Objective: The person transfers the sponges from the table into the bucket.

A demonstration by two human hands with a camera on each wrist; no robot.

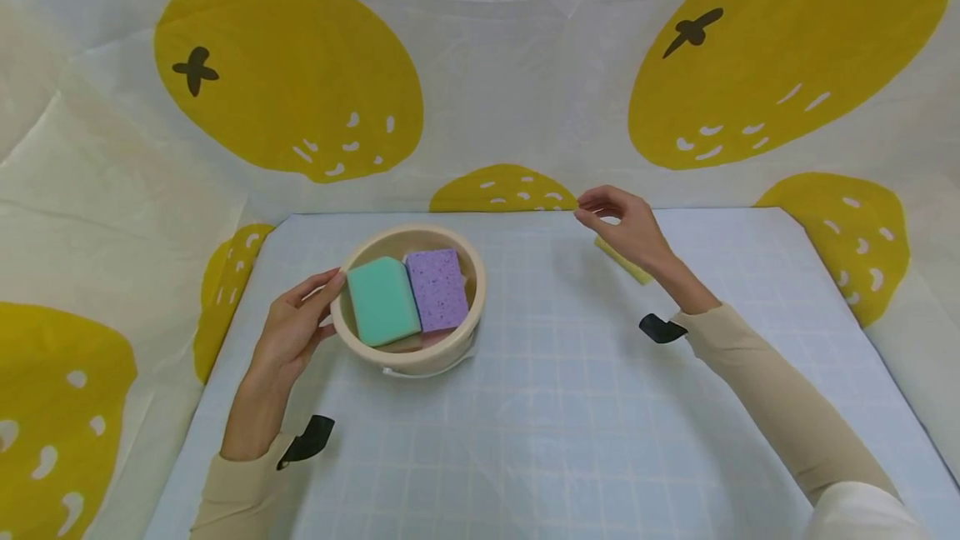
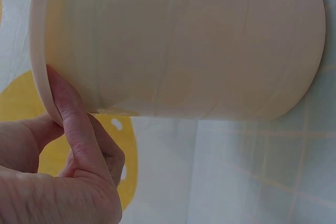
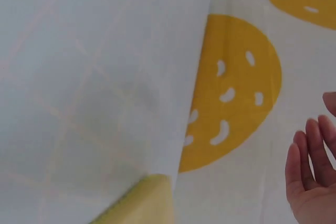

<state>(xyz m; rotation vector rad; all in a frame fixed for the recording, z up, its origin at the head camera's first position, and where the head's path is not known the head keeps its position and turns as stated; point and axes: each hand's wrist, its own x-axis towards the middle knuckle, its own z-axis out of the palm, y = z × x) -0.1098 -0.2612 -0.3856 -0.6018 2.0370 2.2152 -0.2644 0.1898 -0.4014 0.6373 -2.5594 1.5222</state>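
Observation:
A cream bucket with a pale handle stands on the left part of the table. In it lie a green sponge and a purple sponge, with pinkish and beige pieces partly hidden below. My left hand holds the bucket's rim from the left side; in the left wrist view its fingers pinch the rim. Over the table's far edge hovers my right hand, fingers loosely bent and nothing in them. Beneath it, a thin yellow sponge lies partly hidden, its end showing in the right wrist view.
The table has a pale blue checked cover. A white cloth with large yellow fruit prints rises behind the far edge and along both sides. Dark straps show near both wrists.

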